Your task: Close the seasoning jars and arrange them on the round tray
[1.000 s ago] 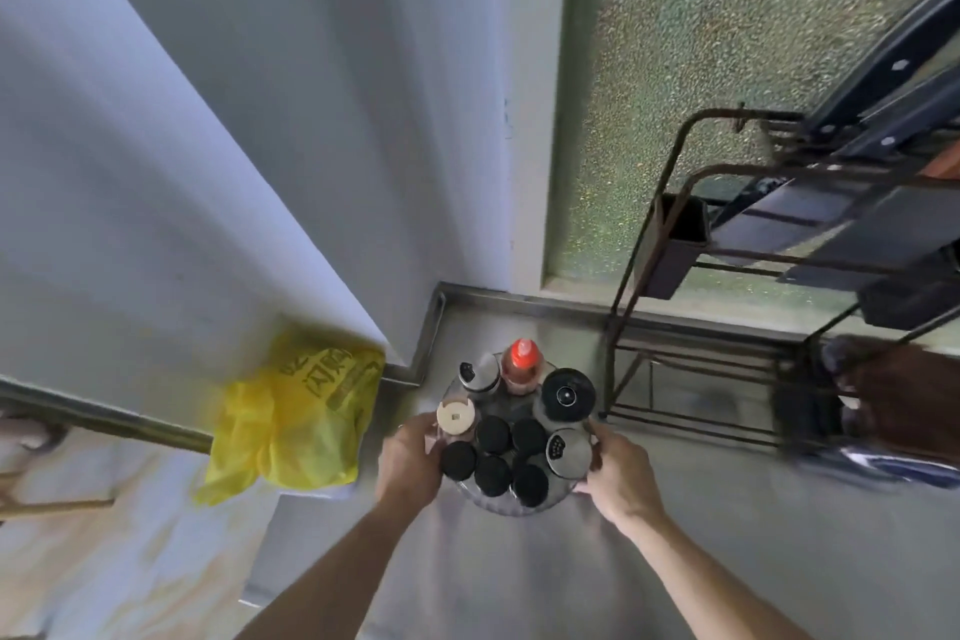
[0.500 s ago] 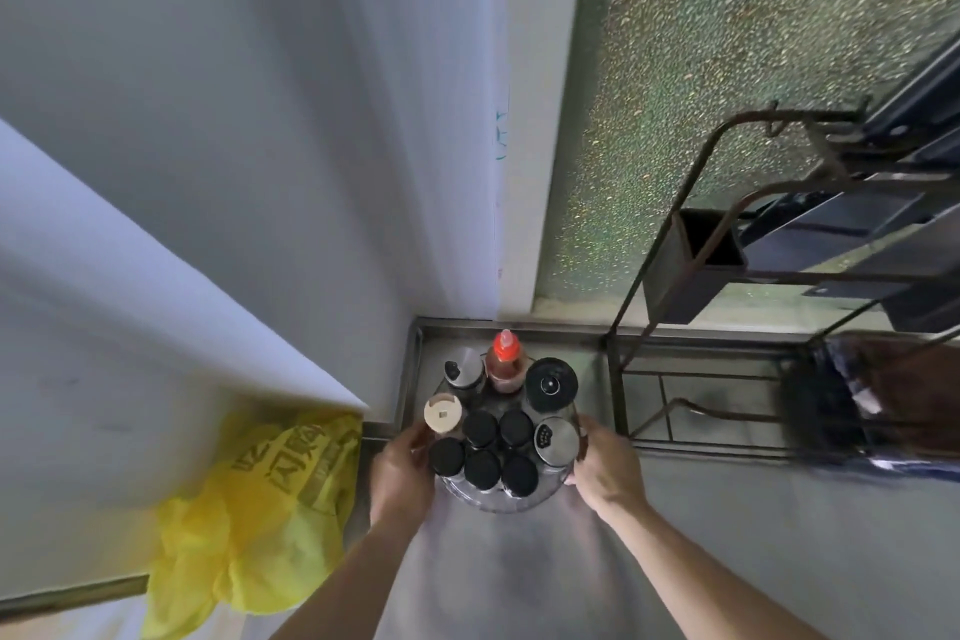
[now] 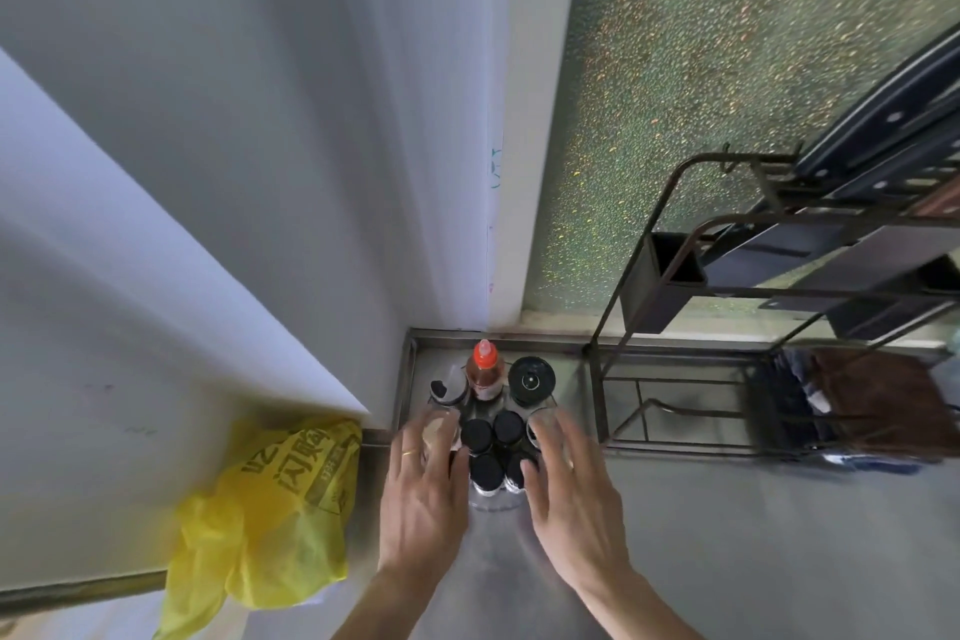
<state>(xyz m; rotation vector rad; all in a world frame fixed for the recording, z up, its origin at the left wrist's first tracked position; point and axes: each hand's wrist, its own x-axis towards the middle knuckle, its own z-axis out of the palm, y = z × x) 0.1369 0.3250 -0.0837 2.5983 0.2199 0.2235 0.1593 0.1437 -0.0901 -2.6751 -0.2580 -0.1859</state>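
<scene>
The round tray (image 3: 491, 502) stands in the corner of the steel counter, packed with closed seasoning jars. Several black-lidded jars (image 3: 477, 436) fill its middle. At the back stand a red-capped sauce bottle (image 3: 484, 369), a wide black-lidded jar (image 3: 531, 381) and a clear-capped shaker (image 3: 447, 387). My left hand (image 3: 423, 494) hovers flat over the tray's left side, fingers spread, partly hiding a beige-lidded jar (image 3: 439, 429). My right hand (image 3: 569, 499) is spread over the right side, covering a silver-lidded jar. Neither hand grips anything.
A yellow plastic bag (image 3: 270, 504) lies left of the tray beside the white wall. A dark metal rack (image 3: 737, 307) holding knives and a brown cloth (image 3: 878, 400) stands close on the right. Frosted glass rises behind the counter's raised rim (image 3: 519, 335).
Both hands let go of the tray's sides and now hover spread above it. The tray sits in the corner, and the view has shifted slightly.
</scene>
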